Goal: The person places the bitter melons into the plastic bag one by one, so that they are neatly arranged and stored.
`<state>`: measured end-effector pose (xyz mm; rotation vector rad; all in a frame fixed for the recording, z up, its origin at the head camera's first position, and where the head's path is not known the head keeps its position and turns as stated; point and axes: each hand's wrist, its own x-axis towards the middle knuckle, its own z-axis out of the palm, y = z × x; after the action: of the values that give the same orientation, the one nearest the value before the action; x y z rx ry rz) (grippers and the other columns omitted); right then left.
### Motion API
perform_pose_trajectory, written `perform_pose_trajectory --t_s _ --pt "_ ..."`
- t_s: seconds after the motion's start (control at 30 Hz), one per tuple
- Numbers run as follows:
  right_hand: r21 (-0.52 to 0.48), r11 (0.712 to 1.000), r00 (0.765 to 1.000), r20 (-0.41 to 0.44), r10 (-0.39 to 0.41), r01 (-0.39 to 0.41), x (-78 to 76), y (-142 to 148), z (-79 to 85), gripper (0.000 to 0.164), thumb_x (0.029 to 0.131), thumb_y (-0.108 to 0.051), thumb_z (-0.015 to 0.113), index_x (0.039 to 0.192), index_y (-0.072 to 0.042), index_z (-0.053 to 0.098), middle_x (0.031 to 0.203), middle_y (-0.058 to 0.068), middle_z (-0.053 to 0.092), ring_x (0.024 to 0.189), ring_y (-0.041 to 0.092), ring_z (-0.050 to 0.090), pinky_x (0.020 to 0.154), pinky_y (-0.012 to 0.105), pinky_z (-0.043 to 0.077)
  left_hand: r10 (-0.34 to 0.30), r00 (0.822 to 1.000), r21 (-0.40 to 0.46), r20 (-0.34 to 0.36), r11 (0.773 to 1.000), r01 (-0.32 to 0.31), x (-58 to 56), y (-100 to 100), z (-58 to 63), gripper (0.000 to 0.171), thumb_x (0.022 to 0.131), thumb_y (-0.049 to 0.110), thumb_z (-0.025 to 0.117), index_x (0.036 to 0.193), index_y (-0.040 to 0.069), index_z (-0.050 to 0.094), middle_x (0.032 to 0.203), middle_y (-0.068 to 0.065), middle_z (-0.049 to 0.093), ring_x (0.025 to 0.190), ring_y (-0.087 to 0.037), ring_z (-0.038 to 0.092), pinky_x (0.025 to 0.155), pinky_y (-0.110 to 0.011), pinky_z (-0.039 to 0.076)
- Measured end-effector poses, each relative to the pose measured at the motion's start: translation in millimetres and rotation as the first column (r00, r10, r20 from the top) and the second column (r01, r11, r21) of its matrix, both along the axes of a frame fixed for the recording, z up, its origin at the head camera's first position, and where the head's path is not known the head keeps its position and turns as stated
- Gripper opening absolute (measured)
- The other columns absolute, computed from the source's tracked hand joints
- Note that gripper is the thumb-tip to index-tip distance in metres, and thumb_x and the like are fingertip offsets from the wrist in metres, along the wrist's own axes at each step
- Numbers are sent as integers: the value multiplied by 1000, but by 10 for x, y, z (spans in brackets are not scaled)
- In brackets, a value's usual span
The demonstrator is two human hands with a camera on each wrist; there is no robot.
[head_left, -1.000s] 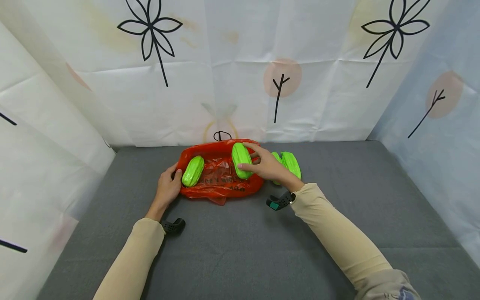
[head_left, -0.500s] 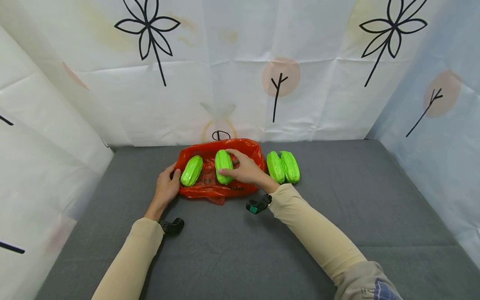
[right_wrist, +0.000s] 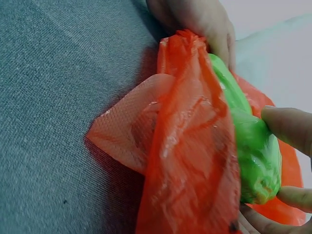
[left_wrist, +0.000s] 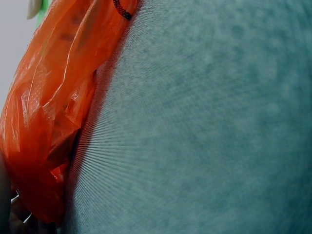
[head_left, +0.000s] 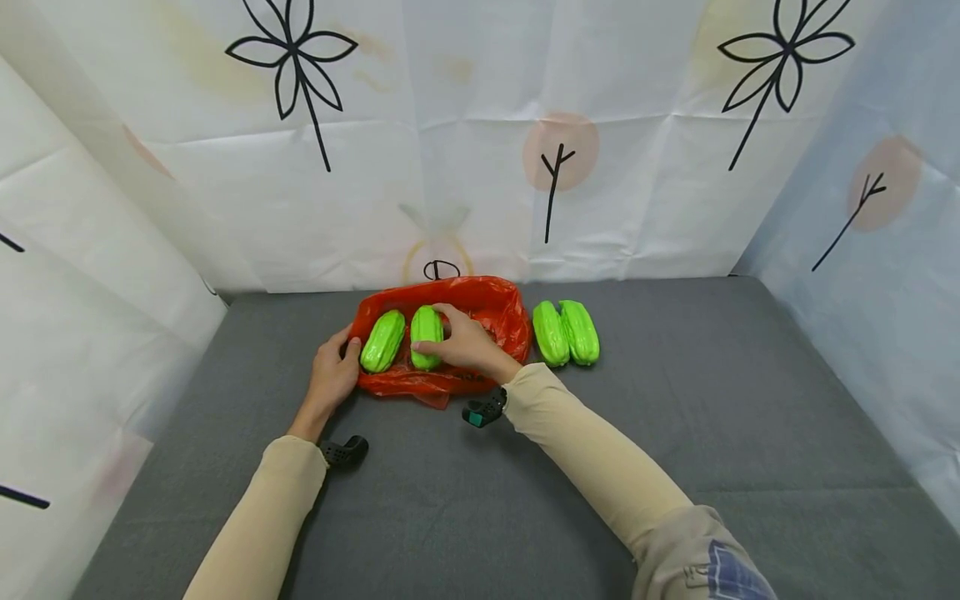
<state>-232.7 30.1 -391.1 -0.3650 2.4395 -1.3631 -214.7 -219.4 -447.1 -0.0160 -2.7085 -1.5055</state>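
Note:
A red plastic bag [head_left: 495, 296] lies on the table with its mouth spread wide. My left hand [head_left: 335, 375] grips the bag's left rim. Inside the bag, at its left end, rests a glossy, ridged, bright green oblong bundle [head_left: 383, 341]. Just right of it, my right hand [head_left: 468, 343] holds a second green bundle [head_left: 426, 323], thumb at the near end and fingers at the far end. In the right wrist view this held bundle [right_wrist: 257, 156] sits behind the bag's front wall [right_wrist: 190, 161]. The left wrist view shows mostly the bag's side [left_wrist: 53, 87].
Two more green bundles, a left one [head_left: 551, 333] and a right one [head_left: 580, 333], lie side by side just right of the bag. Grey cloth covers the table [head_left: 480, 492]. A white printed curtain [head_left: 465, 150] stands close behind the bag.
My right hand has carried the green bundle leftward from the bag's right end, down beside the first bundle. The two bundles outside are uncovered from behind my wrist. My left hand stays at the rim.

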Motion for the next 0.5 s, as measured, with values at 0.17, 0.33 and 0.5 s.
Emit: perform_pose_trajectory --t_s 0.17,0.33,0.5 --pt "15 1000 1000 -1 9 -9 -5 -65 -28 82 92 -37 75 158 -11 33 145 15 53 127 30 55 101 46 48 -1 1000 2 0 1000 1 -1 0 0 51 111 21 41 156 -1 36 155 -26 39 144 -40 35 117 -54 27" --pt "53 999 1000 -24 15 -14 -16 -121 -49 83 92 -37 75 158 -10 34 151 13 48 131 30 52 105 45 46 -5 1000 12 -4 1000 5 1 5 5 51 111 22 41 156 -1 35 155 -26 39 144 -40 35 117 -55 28" --pt "91 996 997 -76 28 -21 -21 -166 -49 80 92 -36 75 157 -9 37 148 12 51 126 28 55 104 43 47 0 1000 16 -24 1000 1 -5 13 -3 49 110 19 42 155 -2 38 153 -27 41 141 -41 38 115 -56 29"
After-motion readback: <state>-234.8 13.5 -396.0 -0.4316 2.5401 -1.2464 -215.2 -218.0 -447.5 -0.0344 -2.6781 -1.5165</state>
